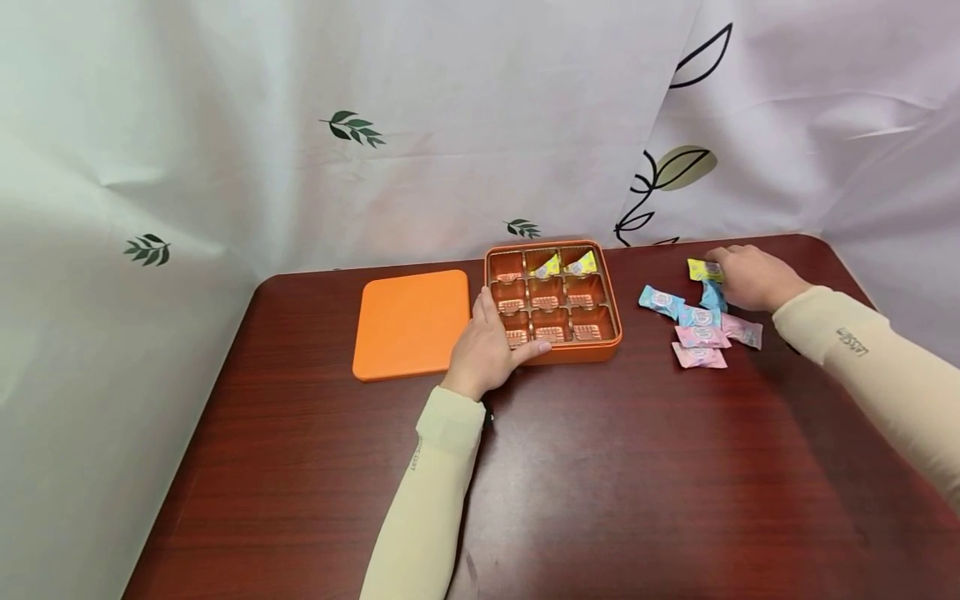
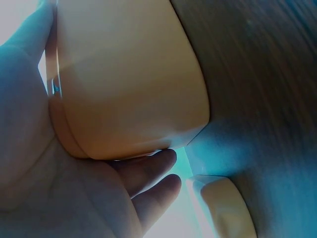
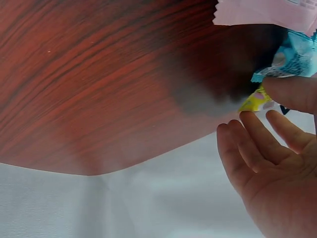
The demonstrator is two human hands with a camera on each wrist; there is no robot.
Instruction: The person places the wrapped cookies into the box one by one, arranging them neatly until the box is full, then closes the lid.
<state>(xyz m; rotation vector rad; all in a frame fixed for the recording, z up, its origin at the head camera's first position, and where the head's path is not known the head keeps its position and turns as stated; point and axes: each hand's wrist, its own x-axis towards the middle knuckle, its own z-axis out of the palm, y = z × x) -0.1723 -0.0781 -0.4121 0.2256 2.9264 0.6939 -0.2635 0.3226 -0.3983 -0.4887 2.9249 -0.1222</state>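
Note:
My left hand (image 1: 483,346) braces the near left corner of an orange box (image 1: 573,353), thumb along its front and the other fingers fairly straight down its left side. In the left wrist view, the box wall (image 2: 133,79) lies against the palm. Inside is a copper-coloured compartment tray; two yellow wrapped candies (image 1: 546,267) sit in the back middle and back right compartments. At the far right, my right hand (image 1: 757,277) pinches another yellow wrapped candy (image 3: 256,100) between thumb and index finger. Blue candies (image 1: 662,301) and pink candies (image 1: 700,357) lie close by.
An orange lid (image 1: 412,323) lies flat left of the box. The dark red wooden table (image 1: 600,483) has a back edge close to a pale curtain (image 1: 450,125) with leaf prints. The blue and pink candies partly overlap.

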